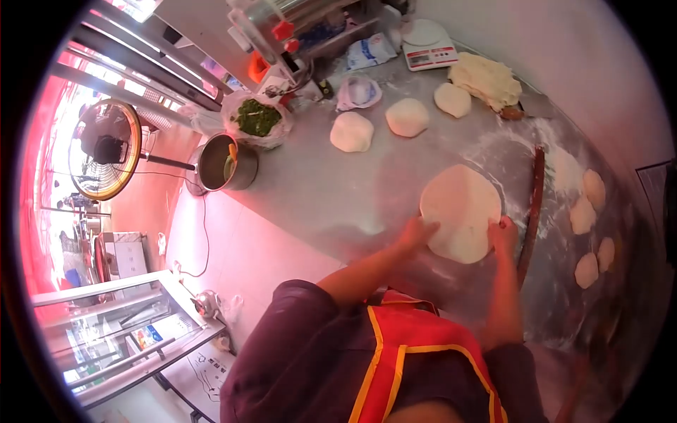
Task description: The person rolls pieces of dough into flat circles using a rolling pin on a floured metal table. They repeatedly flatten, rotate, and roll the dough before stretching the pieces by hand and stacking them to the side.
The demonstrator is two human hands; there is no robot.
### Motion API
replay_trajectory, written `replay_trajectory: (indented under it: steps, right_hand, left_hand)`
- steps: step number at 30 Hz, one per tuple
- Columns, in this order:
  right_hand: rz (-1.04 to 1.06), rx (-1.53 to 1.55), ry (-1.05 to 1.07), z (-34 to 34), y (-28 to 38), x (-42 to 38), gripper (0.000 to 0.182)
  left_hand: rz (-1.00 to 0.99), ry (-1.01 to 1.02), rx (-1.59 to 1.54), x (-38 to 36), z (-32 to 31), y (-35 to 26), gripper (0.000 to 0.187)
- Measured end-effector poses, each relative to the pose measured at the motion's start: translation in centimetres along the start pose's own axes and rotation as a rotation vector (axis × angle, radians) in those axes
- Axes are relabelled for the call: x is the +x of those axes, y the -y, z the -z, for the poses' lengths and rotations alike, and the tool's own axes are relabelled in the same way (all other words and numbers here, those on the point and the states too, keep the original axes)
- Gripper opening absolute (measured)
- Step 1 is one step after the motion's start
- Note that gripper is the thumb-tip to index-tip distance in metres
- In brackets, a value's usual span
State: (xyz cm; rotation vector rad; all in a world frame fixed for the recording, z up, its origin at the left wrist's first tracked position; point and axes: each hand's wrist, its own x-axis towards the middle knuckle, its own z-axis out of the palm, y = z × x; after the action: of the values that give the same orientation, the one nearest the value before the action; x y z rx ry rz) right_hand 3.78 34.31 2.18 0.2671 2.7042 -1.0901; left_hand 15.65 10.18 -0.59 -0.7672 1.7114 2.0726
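A large flat round of dough (pixel 462 204) lies on the metal worktop (pixel 310 190) in front of me. My left hand (pixel 419 233) holds its left edge, thumb on top, slightly blurred. On the opposite side, my right hand (pixel 502 234) pinches the right edge with curled fingers. Just right of that hand lies a long dark rolling pin (pixel 533 211), with flour scattered around it. Behind the round rest thick dough pieces, among them a left one (pixel 352 132), a middle one (pixel 407 117) and a smaller one (pixel 452 100).
A bigger dough mass (pixel 486 80) sits at the back near a white scale (pixel 429 56). Several small dough pieces (pixel 582 215) lie at right. At left stand a metal pot (pixel 243 169), a bag of chopped greens (pixel 258 118) and a fan (pixel 106 149).
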Motion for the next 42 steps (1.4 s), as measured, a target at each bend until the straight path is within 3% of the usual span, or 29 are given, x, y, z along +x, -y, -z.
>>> replay_trajectory:
  steps: [2,4,5,7,8,9,10,13,15,16,18,21,24,25,26,27,30,33,34,36,38,40,42]
  right_hand:
    - [0.007,0.095,0.019,-0.5,-0.1,-1.2,0.016]
    - [0.023,0.166,0.078,-1.4,0.6,-2.8,0.013]
    - [0.035,0.194,0.127,-3.1,1.8,-4.6,0.012]
    - [0.04,0.459,0.252,-7.5,4.1,-8.1,0.01]
    - [-0.094,0.555,0.378,-9.0,7.0,-10.0,0.009]
    - [0.022,0.415,0.411,-11.7,7.0,-11.0,0.01]
    - [0.139,0.272,0.444,-14.1,6.8,-11.5,0.013]
    - [-0.031,0.657,0.612,-13.3,14.7,-14.9,0.021]
    - [0.294,0.431,0.317,-12.3,13.2,-14.1,0.025]
    - [0.444,0.304,0.163,-11.4,11.8,-13.5,0.027]
    - [0.266,0.274,0.046,-8.7,7.5,-11.9,0.029]
    - [0.256,0.127,-0.272,-2.8,2.0,-11.4,0.031]
    - [0.244,-0.136,-0.51,2.7,-2.7,-11.6,0.037]
    - [0.221,-0.228,-0.569,4.6,-3.9,-11.6,0.039]
    - [0.197,-0.317,-0.623,6.1,-5.4,-11.6,0.042]
    - [0.184,-0.36,-0.651,6.8,-7.3,-11.5,0.048]
    - [0.162,-0.355,-0.597,7.2,-10.8,-11.1,0.05]
    - [0.062,-0.322,-0.518,6.9,-10.8,-10.5,0.05]
    - [0.066,-0.311,-0.516,7.1,-10.6,-9.7,0.05]
    - [0.057,-0.295,-0.484,7.4,-10.4,-10.0,0.049]
    - [0.02,-0.273,-0.449,8.2,-10.4,-10.0,0.046]
    - [0.026,-0.228,-0.445,9.2,-11.0,-9.5,0.045]
    - [0.062,-0.26,-0.449,11.0,-11.2,-9.5,0.039]
  left_hand:
    - [-0.046,0.04,-0.138,0.1,1.4,0.8,0.046]
    - [-0.053,0.121,-0.193,-3.0,6.2,-2.6,0.045]
    - [0.005,0.048,0.196,-2.2,10.1,-1.9,0.043]
    - [-0.039,-0.171,0.578,-3.3,16.5,-1.9,0.039]
    - [-0.262,-0.213,0.673,-6.1,18.1,-5.9,0.039]
    - [-0.254,-0.209,0.503,-5.7,22.0,-4.2,0.042]
    - [-0.034,-0.226,0.657,-5.6,25.6,-5.1,0.041]
    - [-0.197,-0.539,1.114,-6.6,29.6,-7.5,0.039]
    - [-0.436,-0.756,1.353,-6.4,29.4,-10.3,0.036]
    - [-0.547,-0.756,1.202,-4.0,29.9,-10.1,0.037]
    - [-0.756,-0.718,0.883,2.7,30.4,-9.6,0.038]
    - [-0.319,-0.518,0.446,8.0,27.3,-13.1,0.047]
    - [-0.211,-0.616,0.776,13.6,29.2,-12.4,0.058]
    - [-0.15,-0.564,0.691,13.1,29.2,-13.2,0.056]
    - [-0.077,-0.527,0.417,8.3,24.3,-16.6,0.051]
    - [-0.172,-0.456,0.419,7.8,24.2,-16.4,0.044]
    - [-0.516,-0.508,0.315,8.6,23.5,-13.5,0.035]
    - [-0.801,-0.648,0.85,6.2,18.1,-14.4,0.029]
    - [-0.821,-0.557,0.785,6.3,14.8,-15.4,0.029]
    - [-0.82,-0.366,0.67,4.7,7.8,-15.5,0.029]
    - [-0.344,-0.087,0.257,4.3,-0.1,-16.1,0.037]
    - [-0.497,0.011,0.349,6.7,-6.6,-14.3,0.045]
    - [-0.433,0.113,0.351,8.8,-12.3,-12.3,0.055]
